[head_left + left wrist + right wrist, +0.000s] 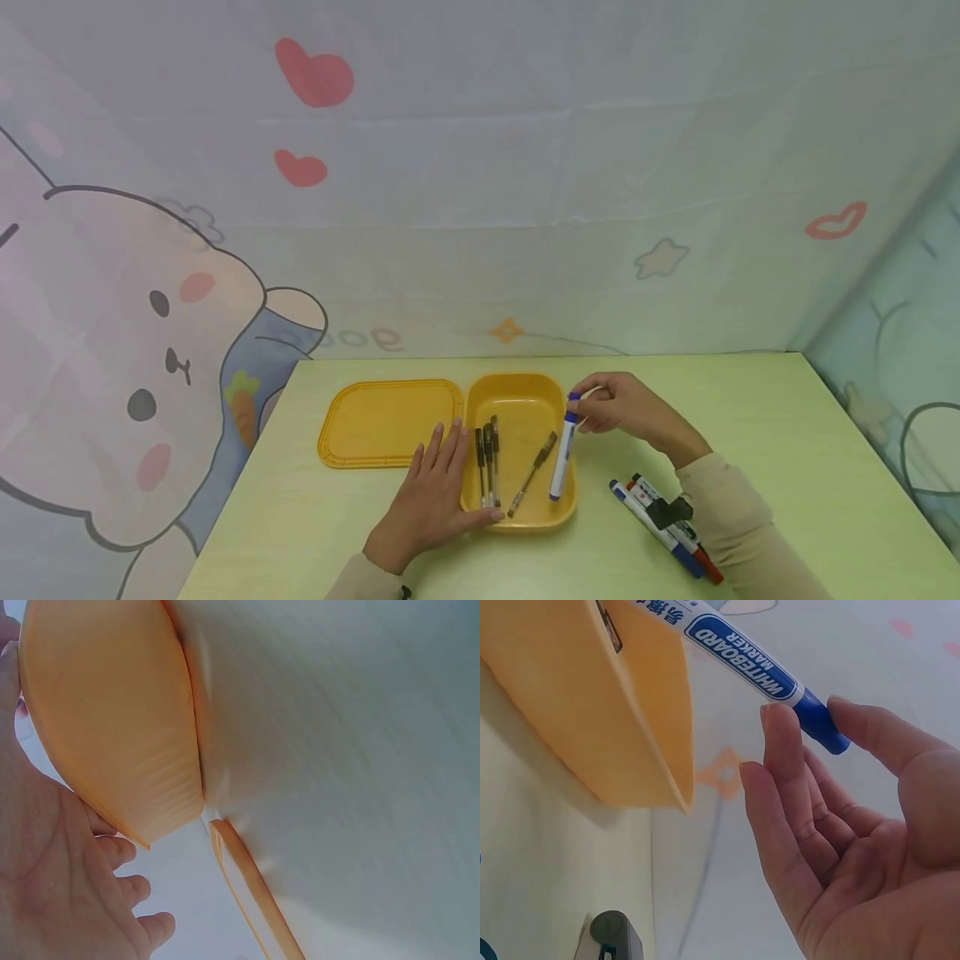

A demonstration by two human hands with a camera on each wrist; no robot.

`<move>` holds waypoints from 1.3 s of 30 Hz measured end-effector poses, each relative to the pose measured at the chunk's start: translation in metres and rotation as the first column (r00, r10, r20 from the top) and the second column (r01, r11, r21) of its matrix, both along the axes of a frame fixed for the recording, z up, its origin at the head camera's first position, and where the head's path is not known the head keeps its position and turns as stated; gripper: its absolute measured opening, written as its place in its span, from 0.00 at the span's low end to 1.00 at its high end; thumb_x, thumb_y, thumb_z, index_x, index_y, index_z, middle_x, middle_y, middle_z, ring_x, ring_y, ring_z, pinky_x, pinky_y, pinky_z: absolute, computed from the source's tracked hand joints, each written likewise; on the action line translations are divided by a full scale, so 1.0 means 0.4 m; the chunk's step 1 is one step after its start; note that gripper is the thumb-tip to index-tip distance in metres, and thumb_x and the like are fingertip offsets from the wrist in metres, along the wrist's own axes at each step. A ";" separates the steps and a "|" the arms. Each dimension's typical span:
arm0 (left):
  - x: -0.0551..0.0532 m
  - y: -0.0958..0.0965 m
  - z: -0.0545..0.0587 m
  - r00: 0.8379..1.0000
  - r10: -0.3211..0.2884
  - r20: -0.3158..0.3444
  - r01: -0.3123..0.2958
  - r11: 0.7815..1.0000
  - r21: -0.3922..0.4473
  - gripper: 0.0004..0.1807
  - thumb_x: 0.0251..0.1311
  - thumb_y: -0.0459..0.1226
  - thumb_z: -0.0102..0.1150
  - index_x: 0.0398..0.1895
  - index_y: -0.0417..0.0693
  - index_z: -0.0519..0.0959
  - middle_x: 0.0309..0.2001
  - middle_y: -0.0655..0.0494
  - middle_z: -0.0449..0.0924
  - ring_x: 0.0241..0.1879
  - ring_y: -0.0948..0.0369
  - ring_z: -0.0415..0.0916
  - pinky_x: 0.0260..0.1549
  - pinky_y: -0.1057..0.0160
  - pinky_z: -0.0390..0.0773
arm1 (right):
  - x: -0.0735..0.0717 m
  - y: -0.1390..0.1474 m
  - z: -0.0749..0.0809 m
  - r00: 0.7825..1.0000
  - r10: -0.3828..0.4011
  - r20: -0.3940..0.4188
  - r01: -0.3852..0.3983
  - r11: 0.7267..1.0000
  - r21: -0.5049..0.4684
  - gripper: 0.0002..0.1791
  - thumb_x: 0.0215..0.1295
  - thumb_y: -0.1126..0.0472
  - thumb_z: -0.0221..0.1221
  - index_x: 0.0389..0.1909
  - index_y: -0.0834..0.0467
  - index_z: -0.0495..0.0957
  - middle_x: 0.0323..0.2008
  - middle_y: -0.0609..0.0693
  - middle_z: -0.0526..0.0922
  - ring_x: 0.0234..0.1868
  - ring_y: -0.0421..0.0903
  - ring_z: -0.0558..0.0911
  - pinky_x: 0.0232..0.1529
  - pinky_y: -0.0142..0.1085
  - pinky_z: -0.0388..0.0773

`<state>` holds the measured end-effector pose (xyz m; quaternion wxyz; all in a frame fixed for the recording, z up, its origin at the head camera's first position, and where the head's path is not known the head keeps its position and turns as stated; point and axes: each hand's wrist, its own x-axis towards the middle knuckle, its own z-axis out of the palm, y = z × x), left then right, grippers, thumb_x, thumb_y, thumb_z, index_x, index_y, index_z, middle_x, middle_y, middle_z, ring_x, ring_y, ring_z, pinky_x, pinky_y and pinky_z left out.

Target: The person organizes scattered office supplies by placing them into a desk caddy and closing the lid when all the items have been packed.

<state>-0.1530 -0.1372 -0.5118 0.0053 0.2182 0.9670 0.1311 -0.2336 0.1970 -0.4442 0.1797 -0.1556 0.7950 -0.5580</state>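
My right hand (622, 410) pinches the blue cap end of a whiteboard marker (563, 457) between thumb and fingers. In the head view the white barrel slants down over the right side of a yellow plastic box (519, 407). The blue cap (819, 724) sits at the fingertips in the right wrist view. My left hand (431, 504) lies along the box's left side, fingers straight, thumb across the near left corner of the rim. Inside the box, several dark-capped pens (489, 462) stand close together at the left, and another pen (534, 473) lies slanted near the middle.
A flat yellow lid (390, 423) lies left of the box. To the right, by my right forearm, a few markers (654, 523) with blue, red and black ends lie side by side on the pale table (810, 500). A printed cloth (480, 183) hangs behind the table.
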 end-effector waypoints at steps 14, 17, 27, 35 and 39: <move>0.000 0.003 -0.002 1.000 0.002 0.015 -0.002 1.000 0.008 0.64 0.58 0.73 0.54 0.83 0.48 0.35 0.83 0.48 0.35 0.81 0.47 0.30 0.75 0.35 0.45 | 0.013 -0.022 -0.010 0.997 0.070 0.017 -0.071 0.997 0.041 0.24 0.70 0.50 0.65 0.56 0.65 0.78 0.39 0.57 0.89 0.39 0.57 0.88 0.47 0.52 0.85; 0.002 0.003 -0.001 1.000 0.003 0.015 -0.003 1.000 0.010 0.64 0.58 0.73 0.54 0.83 0.48 0.35 0.83 0.48 0.36 0.81 0.46 0.31 0.75 0.35 0.45 | 0.017 -0.023 -0.005 0.997 0.072 0.011 -0.072 0.995 0.069 0.24 0.70 0.49 0.64 0.56 0.64 0.79 0.39 0.59 0.89 0.39 0.58 0.88 0.46 0.52 0.85; 0.003 0.003 -0.004 1.000 0.009 0.016 -0.009 1.000 0.019 0.64 0.58 0.73 0.53 0.83 0.49 0.36 0.83 0.48 0.35 0.81 0.47 0.30 0.75 0.36 0.45 | 0.022 -0.009 -0.005 0.999 0.041 -0.004 -0.040 0.994 0.099 0.22 0.73 0.51 0.61 0.55 0.66 0.79 0.39 0.63 0.87 0.36 0.54 0.87 0.45 0.52 0.85; 0.001 0.002 -0.002 1.000 0.007 0.019 -0.007 1.000 0.010 0.64 0.58 0.74 0.51 0.83 0.49 0.35 0.83 0.49 0.34 0.81 0.48 0.29 0.75 0.36 0.45 | 0.033 0.004 -0.003 1.000 0.024 -0.006 -0.023 0.994 0.110 0.21 0.74 0.52 0.60 0.55 0.65 0.79 0.35 0.54 0.87 0.40 0.61 0.86 0.44 0.48 0.86; 0.001 0.001 0.000 1.000 0.008 0.025 -0.008 1.000 0.008 0.64 0.58 0.75 0.50 0.83 0.49 0.35 0.83 0.52 0.32 0.81 0.48 0.29 0.75 0.37 0.44 | 0.034 0.014 -0.010 1.000 0.024 -0.003 -0.024 0.995 0.101 0.22 0.74 0.51 0.60 0.55 0.65 0.78 0.36 0.54 0.87 0.40 0.60 0.86 0.44 0.45 0.85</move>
